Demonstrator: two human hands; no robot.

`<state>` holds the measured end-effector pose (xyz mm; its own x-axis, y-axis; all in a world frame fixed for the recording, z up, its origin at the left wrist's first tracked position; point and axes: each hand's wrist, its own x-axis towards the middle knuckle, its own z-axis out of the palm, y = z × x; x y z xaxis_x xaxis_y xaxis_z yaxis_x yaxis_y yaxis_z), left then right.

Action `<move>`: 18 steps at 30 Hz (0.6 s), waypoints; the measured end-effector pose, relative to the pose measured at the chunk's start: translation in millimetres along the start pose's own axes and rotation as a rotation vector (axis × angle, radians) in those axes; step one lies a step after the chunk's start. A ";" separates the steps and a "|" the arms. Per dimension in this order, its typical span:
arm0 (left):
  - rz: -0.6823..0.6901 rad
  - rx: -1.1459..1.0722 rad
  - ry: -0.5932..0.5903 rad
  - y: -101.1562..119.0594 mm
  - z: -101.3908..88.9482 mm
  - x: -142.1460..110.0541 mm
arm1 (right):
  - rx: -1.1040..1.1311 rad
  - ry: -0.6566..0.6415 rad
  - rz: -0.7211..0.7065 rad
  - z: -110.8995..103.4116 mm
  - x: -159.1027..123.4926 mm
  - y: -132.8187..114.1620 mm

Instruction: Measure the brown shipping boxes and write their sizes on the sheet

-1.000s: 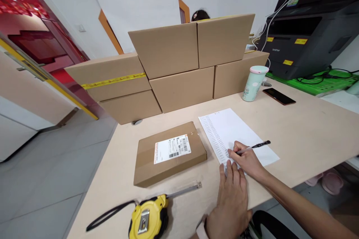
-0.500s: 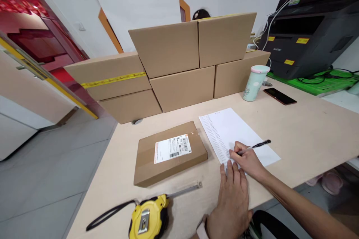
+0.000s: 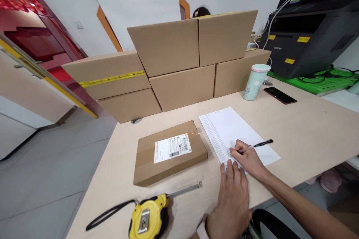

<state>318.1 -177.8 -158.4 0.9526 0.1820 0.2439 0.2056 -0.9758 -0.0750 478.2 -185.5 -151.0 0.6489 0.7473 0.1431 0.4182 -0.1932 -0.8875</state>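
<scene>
My right hand (image 3: 247, 158) pinches a black pen (image 3: 259, 144), its tip resting on a white printed sheet (image 3: 234, 129) lying on the light wooden desk (image 3: 303, 134). My left hand (image 3: 232, 198) lies flat with fingers stretched out, fingertips on the sheet's near corner. Left of the sheet sits a flat brown parcel (image 3: 148, 162) with a white barcode label (image 3: 172, 148). A yellow tape measure (image 3: 148, 216) with a black strap and a short length of blade drawn out lies at the desk's near edge.
Several brown cardboard boxes (image 3: 179, 59) are stacked along the desk's far side; a person's head shows behind them. A mint cup (image 3: 254, 82), a dark phone (image 3: 279, 95) and a black printer (image 3: 311, 33) stand at the right. Grey floor lies to the left.
</scene>
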 end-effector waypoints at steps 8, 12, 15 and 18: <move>-0.006 -0.018 0.004 0.5 -7.1 -1.0 | -0.008 0.022 0.000 0.6 -0.2 1.3; 0.003 -0.007 0.003 1.2 -7.3 -0.6 | -0.004 0.009 0.009 0.1 -0.2 1.7; -0.004 -0.001 0.001 1.8 -5.8 -0.7 | 0.000 0.003 0.016 -0.2 -0.3 0.4; -0.004 0.001 -0.002 1.7 -4.3 -1.4 | 0.002 0.006 0.017 -0.1 -0.5 -1.4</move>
<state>316.1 -180.2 -154.7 0.9522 0.1862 0.2423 0.2097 -0.9749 -0.0748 477.4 -185.6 -149.8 0.6600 0.7398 0.1305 0.4057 -0.2048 -0.8908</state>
